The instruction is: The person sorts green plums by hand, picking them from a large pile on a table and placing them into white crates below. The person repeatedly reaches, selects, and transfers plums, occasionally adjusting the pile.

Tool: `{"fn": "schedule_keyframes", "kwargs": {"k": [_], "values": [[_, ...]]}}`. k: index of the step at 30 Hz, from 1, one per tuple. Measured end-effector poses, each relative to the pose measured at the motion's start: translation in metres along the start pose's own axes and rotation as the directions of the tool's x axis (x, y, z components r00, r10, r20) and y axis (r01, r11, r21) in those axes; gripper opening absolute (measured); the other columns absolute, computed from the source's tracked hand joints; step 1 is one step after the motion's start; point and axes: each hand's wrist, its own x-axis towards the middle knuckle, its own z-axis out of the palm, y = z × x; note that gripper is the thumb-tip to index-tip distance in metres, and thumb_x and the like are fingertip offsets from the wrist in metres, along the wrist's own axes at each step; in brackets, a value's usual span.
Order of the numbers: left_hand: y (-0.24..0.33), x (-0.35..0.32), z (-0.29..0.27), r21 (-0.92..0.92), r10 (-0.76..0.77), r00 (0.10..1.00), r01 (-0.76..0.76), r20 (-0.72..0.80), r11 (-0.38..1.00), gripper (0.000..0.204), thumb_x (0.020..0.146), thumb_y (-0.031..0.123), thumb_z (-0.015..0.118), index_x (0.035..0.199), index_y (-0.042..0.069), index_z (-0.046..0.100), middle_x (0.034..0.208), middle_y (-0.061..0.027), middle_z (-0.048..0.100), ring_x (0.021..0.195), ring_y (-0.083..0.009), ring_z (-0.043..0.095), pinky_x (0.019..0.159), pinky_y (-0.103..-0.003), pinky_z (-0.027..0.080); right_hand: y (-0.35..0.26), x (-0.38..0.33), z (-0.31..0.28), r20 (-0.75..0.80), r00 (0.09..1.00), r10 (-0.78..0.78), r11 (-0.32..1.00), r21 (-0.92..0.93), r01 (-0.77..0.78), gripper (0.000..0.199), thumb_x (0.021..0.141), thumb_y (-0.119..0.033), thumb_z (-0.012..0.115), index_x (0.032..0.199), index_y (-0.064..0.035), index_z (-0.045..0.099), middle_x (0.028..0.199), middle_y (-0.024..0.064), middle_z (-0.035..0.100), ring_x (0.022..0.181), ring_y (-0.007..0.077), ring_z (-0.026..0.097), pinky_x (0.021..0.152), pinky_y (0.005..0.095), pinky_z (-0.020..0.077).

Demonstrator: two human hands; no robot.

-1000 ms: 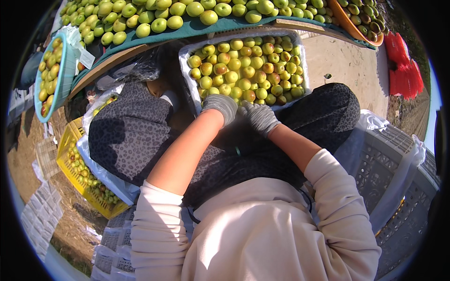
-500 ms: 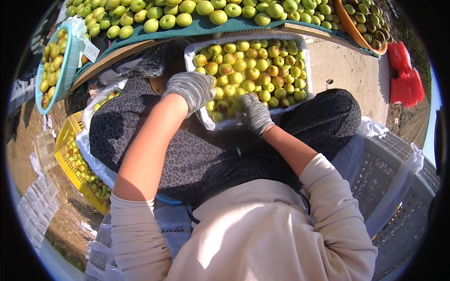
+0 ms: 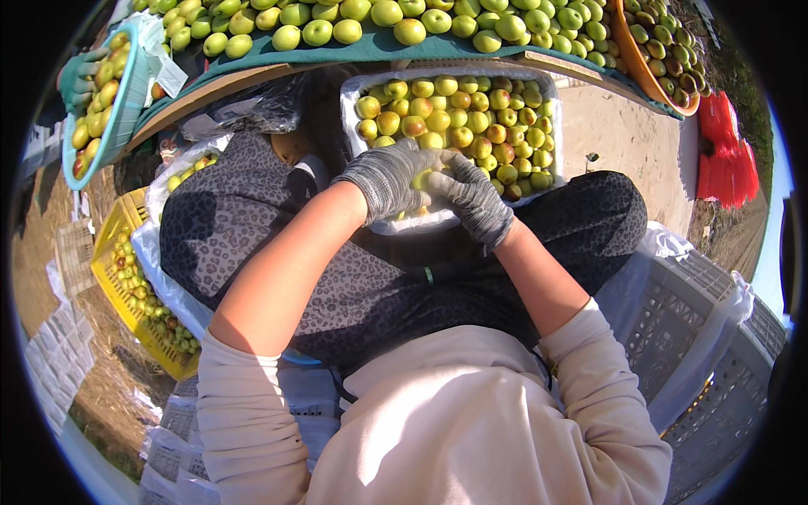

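A white tray full of several yellow-green fruits rests on my knees. Both hands wear grey knit gloves and meet at the tray's near edge. My left hand curls over a yellow-green fruit there. My right hand presses against the same fruit from the right, fingers bent. How much of the fruit each hand grips is partly hidden by the gloves.
A green-covered table heaped with green fruits lies beyond the tray. A blue basket of fruit hangs at upper left, an orange bowl at upper right. A yellow crate of fruit sits at my left, grey crates at my right.
My left hand went up toward the table, then came back down to the tray's near edge beside my right hand, now with a fruit between them.
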Motion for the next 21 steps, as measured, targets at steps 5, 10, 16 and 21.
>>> {"fn": "schedule_keyframes", "kwargs": {"k": [5, 10, 16, 21], "values": [[-0.016, 0.006, -0.008, -0.051, -0.2, 0.973, 0.195, -0.119, 0.98, 0.036, 0.084, 0.031, 0.064, 0.11, 0.007, 0.058, 0.105, -0.0167, 0.061, 0.099, -0.0327, 0.06, 0.088, -0.041, 0.048, -0.023, 0.049, -0.011, -0.111, 0.969, -0.221, 0.507, -0.862, 0.017, 0.038, 0.089, -0.025, 0.062, 0.121, -0.0062, 0.055, 0.111, 0.0087, 0.059, 0.095, 0.0218, 0.06, 0.082, 0.0343, 0.0502], [-0.024, 0.006, -0.012, 0.054, -0.316, 0.946, 0.32, -0.077, 0.946, 0.031, 0.083, 0.026, 0.066, 0.106, 0.007, 0.057, 0.104, -0.0165, 0.063, 0.098, -0.0327, 0.061, 0.087, -0.041, 0.048, -0.014, 0.095, 0.002, 0.16, 0.961, -0.226, -0.217, -0.97, 0.11, 0.035, 0.084, -0.024, 0.058, 0.118, -0.0141, 0.057, 0.114, 0.0124, 0.056, 0.107, 0.0304, 0.057, 0.088, 0.0413, 0.0475], [-0.02, 0.005, -0.019, 0.112, -0.321, 0.947, 0.32, -0.008, 0.941, 0.032, 0.083, 0.024, 0.063, 0.11, 0.009, 0.057, 0.107, -0.0154, 0.061, 0.101, -0.0316, 0.06, 0.087, -0.042, 0.049, -0.013, 0.095, -0.007, 0.137, 0.935, -0.328, -0.122, -0.987, 0.103, 0.025, 0.083, -0.023, 0.059, 0.104, -0.01, 0.057, 0.107, 0.0131, 0.058, 0.101, 0.0322, 0.058, 0.084, 0.0416, 0.0486], [-0.013, 0.013, -0.018, 0.179, -0.301, 0.953, 0.29, 0.036, 0.94, 0.035, 0.083, 0.022, 0.058, 0.116, 0.01, 0.058, 0.118, -0.0149, 0.06, 0.105, -0.0306, 0.061, 0.088, -0.042, 0.051, 0.024, 0.032, -0.024, 0.097, 0.961, -0.26, 0.093, -0.988, 0.125, 0.035, 0.074, -0.021, 0.07, 0.103, -0.0095, 0.054, 0.097, 0.0159, 0.059, 0.093, 0.0354, 0.058, 0.078, 0.0444, 0.0501]]}}
